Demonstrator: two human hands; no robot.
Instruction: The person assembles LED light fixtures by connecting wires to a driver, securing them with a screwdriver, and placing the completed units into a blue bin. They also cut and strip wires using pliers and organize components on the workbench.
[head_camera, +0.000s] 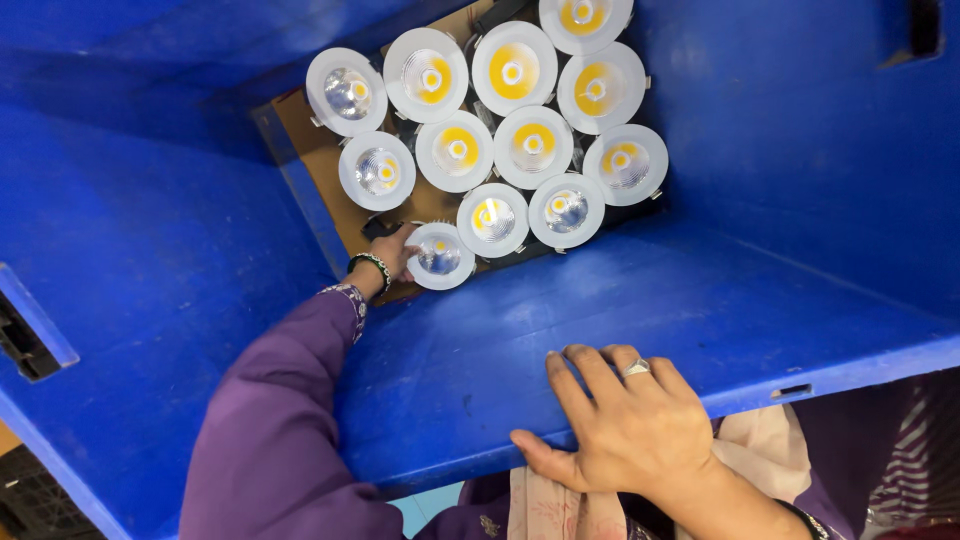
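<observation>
I look down into a deep blue plastic bin (700, 300). On brown cardboard (310, 150) at its bottom lie several round white downlights with yellow centres, faces up, packed close. My left hand (393, 250) reaches down into the bin in a purple sleeve and grips the nearest downlight (440, 256) at its left rim, at the front of the group. My right hand (625, 425), a ring on one finger, rests flat over the bin's near rim with its fingers spread on the inner wall.
The bin's blue walls rise steeply on all sides, with a handle slot (30, 340) at the left and another (925, 28) at the top right. A black crate (35, 500) shows at the bottom left corner.
</observation>
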